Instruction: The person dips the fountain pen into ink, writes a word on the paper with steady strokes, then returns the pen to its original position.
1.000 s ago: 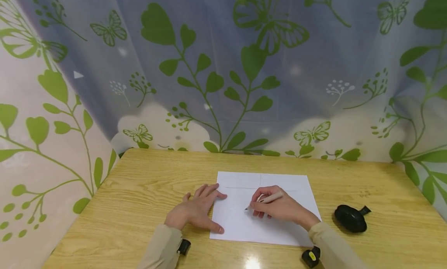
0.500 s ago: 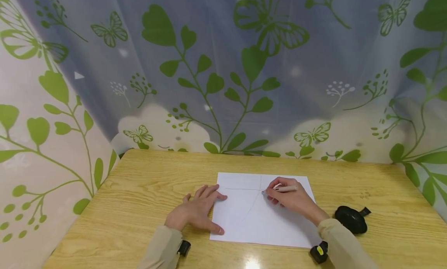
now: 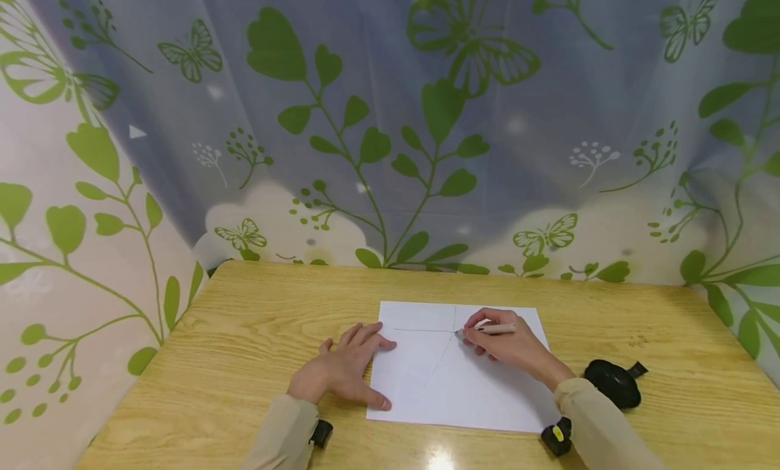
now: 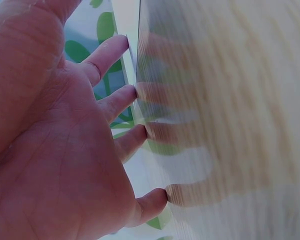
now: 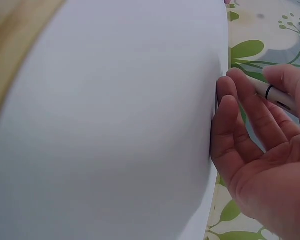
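A sheet of white paper (image 3: 439, 402) lies on the wooden table, bearing thin drawn lines: one across its upper part, a short upright one, and a slanted one running down to the left. My right hand (image 3: 508, 341) pinches a pale pen (image 3: 500, 328), its tip at the point where these lines meet. In the right wrist view, the pen (image 5: 281, 100) shows a black ring on its barrel, and the lower fingers (image 5: 225, 120) are curled beside the paper. My left hand (image 3: 341, 368) rests with fingers spread over the paper's left edge, fingertips down in the left wrist view.
Right of the paper sits a black rounded object (image 3: 612, 383) with a short tab. Black wrist devices show under the left sleeve (image 3: 280, 429) and right sleeve (image 3: 594, 422). Behind the wooden table (image 3: 274, 307) hangs a leaf-and-butterfly patterned curtain (image 3: 378, 118).
My right hand has moved up and right with the pen, and the slanted line has appeared behind its tip. Over the last half second it barely shifts. My left hand stays put.
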`<state>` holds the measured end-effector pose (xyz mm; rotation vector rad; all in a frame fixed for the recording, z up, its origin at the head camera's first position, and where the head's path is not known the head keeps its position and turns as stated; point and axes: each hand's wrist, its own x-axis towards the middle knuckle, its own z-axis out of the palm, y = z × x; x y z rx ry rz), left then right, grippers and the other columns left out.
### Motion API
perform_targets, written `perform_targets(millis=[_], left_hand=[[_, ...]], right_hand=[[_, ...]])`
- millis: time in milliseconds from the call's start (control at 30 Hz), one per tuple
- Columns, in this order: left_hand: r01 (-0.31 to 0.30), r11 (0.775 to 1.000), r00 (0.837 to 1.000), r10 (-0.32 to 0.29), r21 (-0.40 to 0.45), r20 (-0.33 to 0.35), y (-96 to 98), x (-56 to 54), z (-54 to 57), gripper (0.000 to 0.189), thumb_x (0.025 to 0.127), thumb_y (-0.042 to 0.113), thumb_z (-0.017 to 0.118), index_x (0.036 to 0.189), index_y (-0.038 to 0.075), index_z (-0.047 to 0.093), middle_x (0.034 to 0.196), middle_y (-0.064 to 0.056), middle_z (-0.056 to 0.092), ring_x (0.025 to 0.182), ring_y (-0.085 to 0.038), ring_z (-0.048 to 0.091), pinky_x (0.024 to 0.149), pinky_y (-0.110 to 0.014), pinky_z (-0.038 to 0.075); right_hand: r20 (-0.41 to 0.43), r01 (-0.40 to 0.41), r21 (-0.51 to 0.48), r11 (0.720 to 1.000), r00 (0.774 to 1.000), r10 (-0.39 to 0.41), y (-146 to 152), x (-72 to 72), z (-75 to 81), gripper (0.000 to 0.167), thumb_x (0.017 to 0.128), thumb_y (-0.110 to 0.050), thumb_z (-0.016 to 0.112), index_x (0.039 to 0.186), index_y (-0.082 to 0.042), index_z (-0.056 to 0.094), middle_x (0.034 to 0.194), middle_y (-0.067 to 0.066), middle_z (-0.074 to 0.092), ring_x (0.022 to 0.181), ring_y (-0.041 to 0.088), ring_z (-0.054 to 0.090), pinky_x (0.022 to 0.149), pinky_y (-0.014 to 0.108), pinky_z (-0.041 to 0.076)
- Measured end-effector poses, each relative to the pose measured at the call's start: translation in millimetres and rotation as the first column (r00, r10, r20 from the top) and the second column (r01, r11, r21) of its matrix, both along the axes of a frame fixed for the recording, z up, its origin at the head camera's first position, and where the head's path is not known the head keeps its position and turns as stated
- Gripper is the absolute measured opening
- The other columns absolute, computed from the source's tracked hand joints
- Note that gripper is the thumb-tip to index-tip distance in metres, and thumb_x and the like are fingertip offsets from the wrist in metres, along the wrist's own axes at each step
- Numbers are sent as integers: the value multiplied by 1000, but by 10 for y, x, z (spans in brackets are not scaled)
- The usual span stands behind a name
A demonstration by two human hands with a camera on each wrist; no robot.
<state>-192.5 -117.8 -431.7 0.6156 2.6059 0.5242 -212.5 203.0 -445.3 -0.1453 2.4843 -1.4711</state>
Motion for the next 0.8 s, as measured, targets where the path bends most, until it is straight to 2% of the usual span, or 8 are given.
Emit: perform_targets(millis=[800], left_hand=[[-4, 1000, 1000, 4, -4, -1, 2, 10, 11, 91, 72, 57, 87, 148, 33, 43, 173, 1, 16, 159, -38, 11, 115, -80, 14]], right_hand=[[9, 3, 6, 1000, 1000, -3, -21, -5, -3, 23, 98, -31, 69, 108, -10, 68, 97, 4, 79, 76, 17, 69, 59, 27, 53]])
